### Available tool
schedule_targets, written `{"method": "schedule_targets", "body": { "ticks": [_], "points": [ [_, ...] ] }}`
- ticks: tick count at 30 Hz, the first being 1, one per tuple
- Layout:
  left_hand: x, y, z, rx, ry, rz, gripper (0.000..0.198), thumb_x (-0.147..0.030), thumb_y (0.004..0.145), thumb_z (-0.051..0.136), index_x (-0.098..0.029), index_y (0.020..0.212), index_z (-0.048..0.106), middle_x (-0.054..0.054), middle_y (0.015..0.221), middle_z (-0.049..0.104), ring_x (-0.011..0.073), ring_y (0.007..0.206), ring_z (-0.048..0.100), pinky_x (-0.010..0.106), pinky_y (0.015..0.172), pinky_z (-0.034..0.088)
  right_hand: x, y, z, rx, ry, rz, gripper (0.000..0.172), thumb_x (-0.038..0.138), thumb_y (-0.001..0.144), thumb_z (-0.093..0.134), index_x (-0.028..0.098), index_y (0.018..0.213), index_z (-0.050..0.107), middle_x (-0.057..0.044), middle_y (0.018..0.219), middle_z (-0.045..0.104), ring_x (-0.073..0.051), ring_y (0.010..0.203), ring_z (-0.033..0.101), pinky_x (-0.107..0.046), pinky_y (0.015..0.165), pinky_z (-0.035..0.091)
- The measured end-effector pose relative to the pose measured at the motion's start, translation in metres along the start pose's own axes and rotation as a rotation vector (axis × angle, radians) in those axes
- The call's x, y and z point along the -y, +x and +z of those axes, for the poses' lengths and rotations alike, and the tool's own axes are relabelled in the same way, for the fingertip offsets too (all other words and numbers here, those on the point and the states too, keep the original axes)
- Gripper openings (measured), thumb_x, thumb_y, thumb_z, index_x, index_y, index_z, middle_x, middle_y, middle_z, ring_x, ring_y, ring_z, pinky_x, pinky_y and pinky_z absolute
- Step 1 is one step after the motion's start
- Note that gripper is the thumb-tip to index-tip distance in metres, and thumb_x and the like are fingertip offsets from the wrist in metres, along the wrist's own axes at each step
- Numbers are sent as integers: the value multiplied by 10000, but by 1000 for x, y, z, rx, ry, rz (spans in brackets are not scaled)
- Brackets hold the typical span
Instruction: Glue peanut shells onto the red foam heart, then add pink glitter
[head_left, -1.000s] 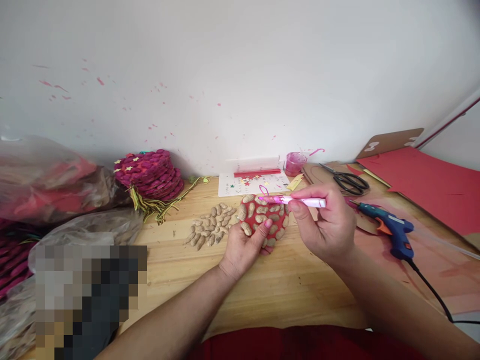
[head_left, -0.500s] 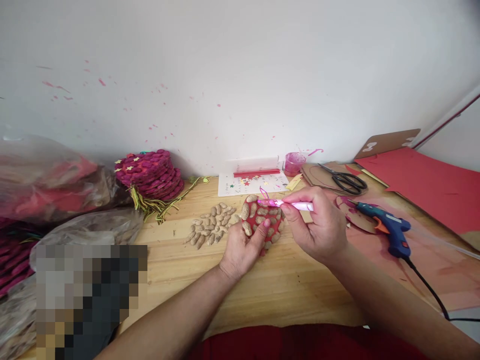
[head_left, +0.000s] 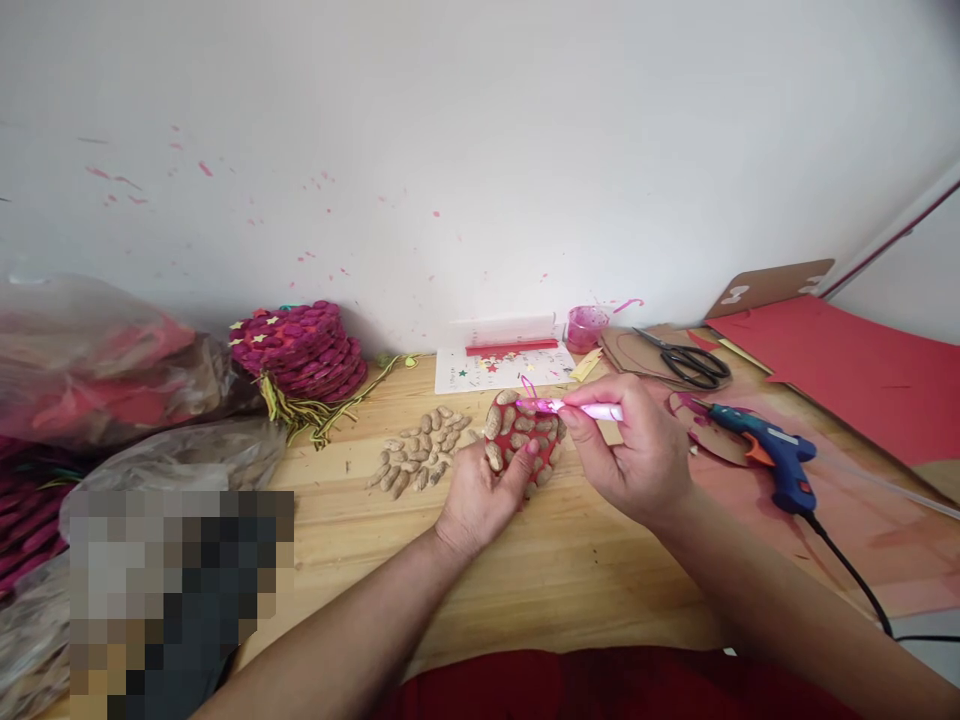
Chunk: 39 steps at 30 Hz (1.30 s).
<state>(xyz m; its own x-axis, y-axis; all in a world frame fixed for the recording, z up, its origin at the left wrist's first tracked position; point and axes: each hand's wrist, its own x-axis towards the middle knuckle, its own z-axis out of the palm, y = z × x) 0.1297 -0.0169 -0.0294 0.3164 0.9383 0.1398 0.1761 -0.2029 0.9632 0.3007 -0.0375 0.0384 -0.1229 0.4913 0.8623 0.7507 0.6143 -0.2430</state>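
My left hand [head_left: 480, 500] grips a red card piece with peanuts stuck on it [head_left: 520, 426], its thumb pressed over the front face. Pinched in my right hand [head_left: 637, 450] is a paintbrush [head_left: 604, 411] with a whitish handle and a pink-stained end. The brush's pink tip lies over the upper part of the card, among the peanuts, and a pink loop rises just above it. Most of the peanuts look bare and tan. Left of the card, loose peanuts [head_left: 427, 445] are spread on the wooden table [head_left: 360, 580].
At the back are a cup of pink paint [head_left: 586, 328] and white paper [head_left: 450, 372] with small stars. Scissors [head_left: 694, 367] and a blue glue gun [head_left: 780, 455] with its cord lie right. Left stand stacked magenta peanut pieces [head_left: 300, 350] and plastic bags [head_left: 112, 360].
The view has shifted very slightly. Both hands keep their hold, and the brush tip stays at nearly the same spot on the card, which has tilted a little.
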Motion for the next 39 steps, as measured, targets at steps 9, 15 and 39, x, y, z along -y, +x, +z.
{"method": "schedule_targets", "body": {
  "ticks": [9, 15, 39],
  "points": [
    [-3, 1, -2, -10, 9, -32, 367, -496, 941, 586, -192, 754, 673, -21, 512, 589, 113, 433, 486, 228, 464, 389, -6, 2, -6, -45, 66, 97, 161, 133, 920, 647, 242, 1017, 580, -3, 856, 677, -157, 741, 657, -282, 668, 520],
    [1, 1, -1, -4, 67, -17, 448, -519, 940, 577, -193, 633, 601, -11, 481, 569, 113, 438, 489, 227, 461, 372, -10, 2, -5, 2, 193, 210, 122, 145, 937, 628, 238, 996, 574, 18, 827, 632, -125, 710, 604, -260, 645, 482],
    [-1, 1, -2, 12, -3, -67, 411, -547, 915, 613, -186, 724, 655, -15, 530, 589, 117, 453, 498, 231, 454, 393, -16, 0, -10, -24, 317, 422, 40, 251, 967, 615, 229, 973, 583, 12, 760, 611, -149, 635, 559, -299, 568, 433]
  ]
}}
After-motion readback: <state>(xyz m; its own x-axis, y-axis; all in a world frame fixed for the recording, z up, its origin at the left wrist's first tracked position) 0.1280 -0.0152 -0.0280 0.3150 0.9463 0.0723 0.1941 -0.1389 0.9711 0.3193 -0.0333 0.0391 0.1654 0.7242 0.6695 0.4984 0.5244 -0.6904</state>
